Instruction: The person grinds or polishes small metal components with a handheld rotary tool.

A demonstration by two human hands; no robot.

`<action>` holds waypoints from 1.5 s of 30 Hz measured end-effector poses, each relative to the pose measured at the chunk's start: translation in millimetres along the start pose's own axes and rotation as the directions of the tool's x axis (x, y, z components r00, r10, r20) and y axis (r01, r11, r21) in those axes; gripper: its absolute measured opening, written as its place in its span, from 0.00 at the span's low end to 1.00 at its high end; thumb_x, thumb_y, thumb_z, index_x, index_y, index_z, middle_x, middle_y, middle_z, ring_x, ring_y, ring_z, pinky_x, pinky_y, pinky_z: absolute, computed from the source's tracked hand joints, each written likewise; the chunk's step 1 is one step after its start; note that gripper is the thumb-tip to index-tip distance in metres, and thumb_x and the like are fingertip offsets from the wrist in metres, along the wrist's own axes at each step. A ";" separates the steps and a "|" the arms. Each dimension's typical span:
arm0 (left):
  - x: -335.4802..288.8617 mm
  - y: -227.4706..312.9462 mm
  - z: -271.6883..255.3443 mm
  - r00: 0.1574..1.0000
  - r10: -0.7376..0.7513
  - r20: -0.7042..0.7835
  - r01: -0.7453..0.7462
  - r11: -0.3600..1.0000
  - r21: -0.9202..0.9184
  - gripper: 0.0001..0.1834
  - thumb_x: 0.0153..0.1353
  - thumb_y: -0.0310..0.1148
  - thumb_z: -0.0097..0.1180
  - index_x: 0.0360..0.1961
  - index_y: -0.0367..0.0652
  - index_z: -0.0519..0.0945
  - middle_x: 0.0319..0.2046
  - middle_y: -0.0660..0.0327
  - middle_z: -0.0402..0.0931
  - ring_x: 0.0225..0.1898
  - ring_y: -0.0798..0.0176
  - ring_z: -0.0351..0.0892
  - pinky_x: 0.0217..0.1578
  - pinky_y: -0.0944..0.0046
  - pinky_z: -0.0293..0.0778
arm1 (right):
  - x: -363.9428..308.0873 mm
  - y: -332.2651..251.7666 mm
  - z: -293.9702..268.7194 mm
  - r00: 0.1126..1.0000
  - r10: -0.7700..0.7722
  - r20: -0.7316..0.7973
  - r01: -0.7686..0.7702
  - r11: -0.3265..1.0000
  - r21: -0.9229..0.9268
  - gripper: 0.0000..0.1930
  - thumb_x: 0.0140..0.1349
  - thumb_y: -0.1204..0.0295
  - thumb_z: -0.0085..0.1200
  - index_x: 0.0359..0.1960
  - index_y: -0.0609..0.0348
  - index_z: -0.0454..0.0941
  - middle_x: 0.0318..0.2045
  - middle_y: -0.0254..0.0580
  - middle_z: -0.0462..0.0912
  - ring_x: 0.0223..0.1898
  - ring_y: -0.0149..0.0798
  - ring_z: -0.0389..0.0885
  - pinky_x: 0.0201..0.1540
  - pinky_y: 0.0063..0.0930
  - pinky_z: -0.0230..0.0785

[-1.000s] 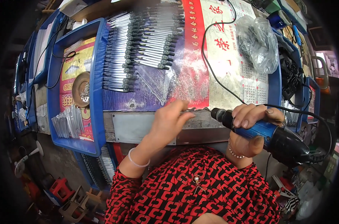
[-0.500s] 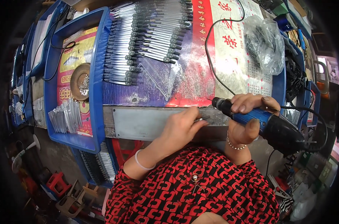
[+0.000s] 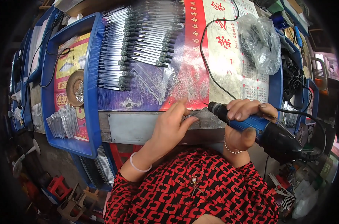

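Observation:
My right hand (image 3: 248,115) is wrapped round a blue and black electric screwdriver (image 3: 259,130). Its thin bit points left over the table's front edge. To the left of that bit, my left hand (image 3: 169,125) is closed, thumb against fingers, on a small thin grey metal piece (image 3: 189,115) mostly hidden by the fingers. The piece and the bit appear apart. Beyond my hands, two rows of slim silver parts with dark ends (image 3: 119,48) lie side by side on the table.
A blue tray (image 3: 92,89) on the left holds a round brown dish (image 3: 75,79) of small metal bits and several clear slim pieces (image 3: 67,121). A clear plastic bag (image 3: 264,46) lies at the back right. The screwdriver's black cord (image 3: 206,59) crosses the printed sheet.
The view has shifted slightly. My left hand has moved a little left and up, and its fingers now cover more of the grey piece. The screwdriver stays in my right hand.

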State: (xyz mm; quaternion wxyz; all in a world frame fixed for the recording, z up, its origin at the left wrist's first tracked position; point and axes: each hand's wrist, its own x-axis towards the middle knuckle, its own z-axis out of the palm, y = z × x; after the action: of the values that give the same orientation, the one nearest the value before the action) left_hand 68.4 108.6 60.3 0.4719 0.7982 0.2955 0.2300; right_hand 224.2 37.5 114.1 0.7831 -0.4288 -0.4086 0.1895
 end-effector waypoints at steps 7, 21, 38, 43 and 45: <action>-21.5 12.2 -8.0 0.849 -0.480 0.222 0.497 0.582 -0.644 0.07 0.56 0.22 0.56 0.34 0.35 0.70 0.31 0.57 0.78 0.23 0.73 0.75 0.23 0.75 0.71 | 5.1 27.5 -1.6 0.996 -0.039 0.086 0.037 0.999 0.021 0.26 0.55 0.66 0.59 0.50 0.56 0.56 0.25 0.41 0.71 0.26 0.37 0.73 0.33 0.35 0.70; -20.7 2.7 -0.7 0.849 -0.401 0.345 0.389 0.031 -0.921 0.07 0.64 0.34 0.48 0.32 0.42 0.69 0.23 0.61 0.72 0.17 0.73 0.67 0.18 0.76 0.63 | 3.3 -6.2 13.6 1.000 0.015 -0.008 -0.013 0.991 0.132 0.29 0.54 0.62 0.61 0.50 0.56 0.57 0.24 0.40 0.71 0.23 0.38 0.73 0.31 0.35 0.67; -25.2 10.7 7.0 0.751 -0.395 0.529 0.509 -0.165 -0.845 0.14 0.63 0.41 0.49 0.36 0.40 0.74 0.19 0.64 0.72 0.13 0.74 0.63 0.13 0.77 0.56 | -8.4 -33.8 16.0 0.973 -0.104 0.205 0.036 0.949 0.312 0.29 0.56 0.63 0.59 0.51 0.59 0.54 0.27 0.44 0.73 0.26 0.41 0.76 0.32 0.34 0.69; -28.0 13.4 9.2 0.795 -0.412 0.445 0.470 -0.046 -0.882 0.13 0.63 0.41 0.50 0.36 0.41 0.73 0.20 0.66 0.71 0.15 0.75 0.63 0.15 0.77 0.57 | -7.5 -36.6 12.4 0.944 -0.133 0.302 0.042 0.956 0.290 0.30 0.53 0.63 0.62 0.51 0.57 0.54 0.28 0.45 0.73 0.27 0.42 0.77 0.32 0.36 0.69; -29.9 10.5 11.4 0.803 -0.403 0.440 0.458 -0.055 -0.887 0.13 0.63 0.42 0.50 0.36 0.42 0.73 0.21 0.66 0.70 0.16 0.75 0.63 0.16 0.77 0.57 | -8.2 -42.9 15.2 0.949 -0.136 0.286 0.053 0.958 0.280 0.31 0.53 0.63 0.62 0.50 0.57 0.55 0.27 0.45 0.73 0.27 0.42 0.77 0.31 0.36 0.69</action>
State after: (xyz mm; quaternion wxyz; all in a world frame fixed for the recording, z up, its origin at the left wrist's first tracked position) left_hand 56.9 77.0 61.8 0.9256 0.1514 0.2924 0.1870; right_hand 204.9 16.0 150.2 0.7705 -0.2641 -0.5143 0.2683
